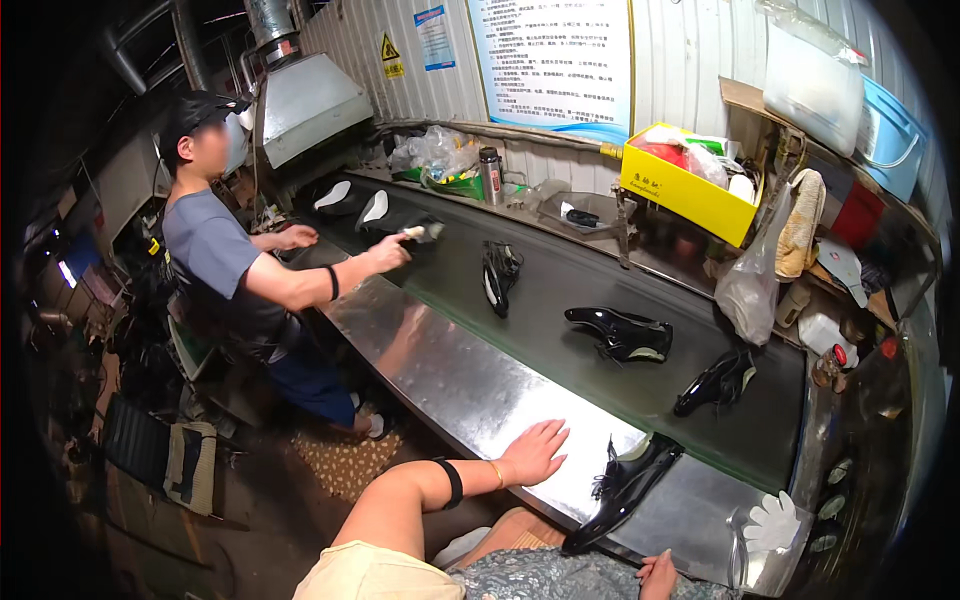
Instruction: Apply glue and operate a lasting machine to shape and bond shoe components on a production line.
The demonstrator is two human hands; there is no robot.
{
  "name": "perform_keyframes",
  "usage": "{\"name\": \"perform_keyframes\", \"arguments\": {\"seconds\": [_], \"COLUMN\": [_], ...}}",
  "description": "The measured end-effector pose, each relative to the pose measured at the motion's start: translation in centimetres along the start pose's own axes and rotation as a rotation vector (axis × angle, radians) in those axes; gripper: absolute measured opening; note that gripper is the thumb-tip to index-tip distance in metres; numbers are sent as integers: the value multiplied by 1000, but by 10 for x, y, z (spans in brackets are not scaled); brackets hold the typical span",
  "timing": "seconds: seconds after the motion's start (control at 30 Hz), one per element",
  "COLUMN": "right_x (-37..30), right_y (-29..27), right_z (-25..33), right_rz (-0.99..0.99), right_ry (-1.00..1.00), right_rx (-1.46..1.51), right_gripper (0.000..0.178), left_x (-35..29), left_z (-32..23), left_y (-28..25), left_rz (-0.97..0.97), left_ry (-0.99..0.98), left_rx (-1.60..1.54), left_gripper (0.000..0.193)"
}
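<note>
My left hand [537, 453] rests open on the shiny metal ledge [455, 375], fingers spread, holding nothing. A glossy black lace-up shoe [632, 487] lies between my hands, its toe reaching over the near edge of the ledge and its heel by the belt. My right hand [657, 577] shows only in part near the lower edge, its fingers loosely extended and nothing visible in them. It is close to the shoe's toe but apart from it. Beyond the ledge, the dark conveyor belt [560, 270] carries more black shoes, including one on its side [622, 334] and another [715, 382] farther right.
At the left a co-worker [225, 240] holds a brush [415, 233] above the belt, near shoes with white insides [373, 211]. A white glove [773, 522] lies on the ledge's right end. Behind the belt stand a thermos [491, 176] and a yellow box [690, 185].
</note>
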State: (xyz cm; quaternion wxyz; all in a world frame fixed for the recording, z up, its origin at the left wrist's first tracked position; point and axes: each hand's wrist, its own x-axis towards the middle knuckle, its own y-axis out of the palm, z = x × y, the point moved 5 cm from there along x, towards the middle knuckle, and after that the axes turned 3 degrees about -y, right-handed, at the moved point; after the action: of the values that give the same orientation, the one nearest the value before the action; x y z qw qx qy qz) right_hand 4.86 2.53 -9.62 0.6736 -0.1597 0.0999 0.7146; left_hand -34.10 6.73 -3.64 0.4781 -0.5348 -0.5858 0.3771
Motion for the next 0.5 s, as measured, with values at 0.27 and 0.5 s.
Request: {"name": "perform_keyframes", "arguments": {"seconds": [0.27,0.5], "right_x": [-10,-25], "right_y": [7,35], "right_z": [25,89], "right_rz": [17,204], "right_ry": [-39,-227], "right_rx": [-116,-517], "right_gripper": [44,45], "left_x": [0,0], "left_z": [2,0], "left_y": [2,1], "left_rz": [-10,21], "left_ry": [-19,-23], "left_rx": [2,30], "left_gripper": [55,54]}}
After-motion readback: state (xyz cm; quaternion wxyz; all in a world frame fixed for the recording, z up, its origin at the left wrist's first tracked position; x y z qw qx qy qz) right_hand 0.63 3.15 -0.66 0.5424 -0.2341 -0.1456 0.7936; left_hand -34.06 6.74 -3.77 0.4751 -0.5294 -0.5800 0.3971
